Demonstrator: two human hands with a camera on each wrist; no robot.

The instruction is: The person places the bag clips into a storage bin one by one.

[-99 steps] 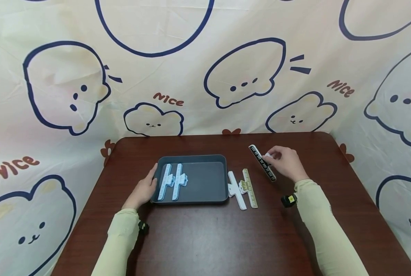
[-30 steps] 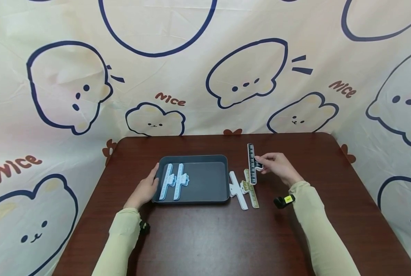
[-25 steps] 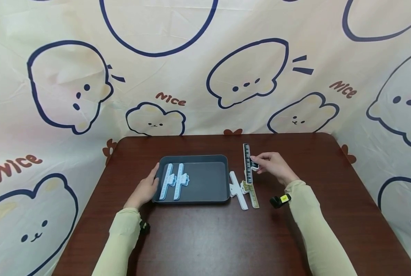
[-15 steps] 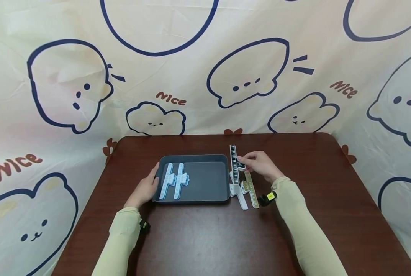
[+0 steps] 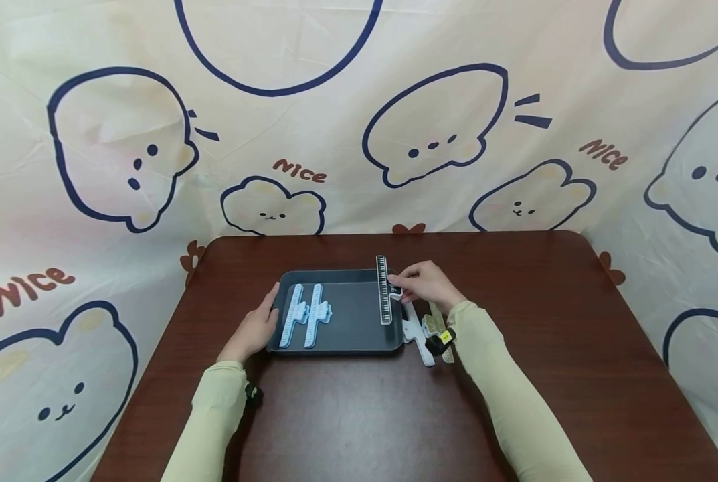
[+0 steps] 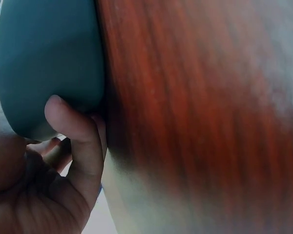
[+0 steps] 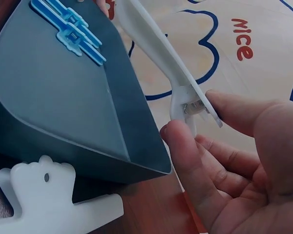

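Note:
My right hand [image 5: 427, 284] pinches a long clip with a black-and-white piano-key strip [image 5: 384, 291] by its handle, above the right side of the dark grey tray [image 5: 349, 351]. Seen from the right wrist, the clip's white underside [image 7: 154, 44] and its spring show between thumb and finger. My left hand [image 5: 252, 331] holds the tray at its left side; a fingertip presses on the corner wall in the left wrist view, where the tray [image 6: 49, 53] fills the upper left. Two light blue clips [image 5: 292, 316] lie side by side in the tray's left part.
Right of the tray lie a white clip [image 5: 420, 341] and a yellowish clip [image 5: 433, 321], the latter partly hidden behind the right wrist. All stand on a dark brown table [image 5: 346, 415], with a cartoon-printed cloth [image 5: 346, 134] behind and at the sides.
My right hand has lifted the piano-key clip from the table, turned it nearly lengthwise and carried it left over the white and yellowish clips to the tray. The left hand has stayed put.

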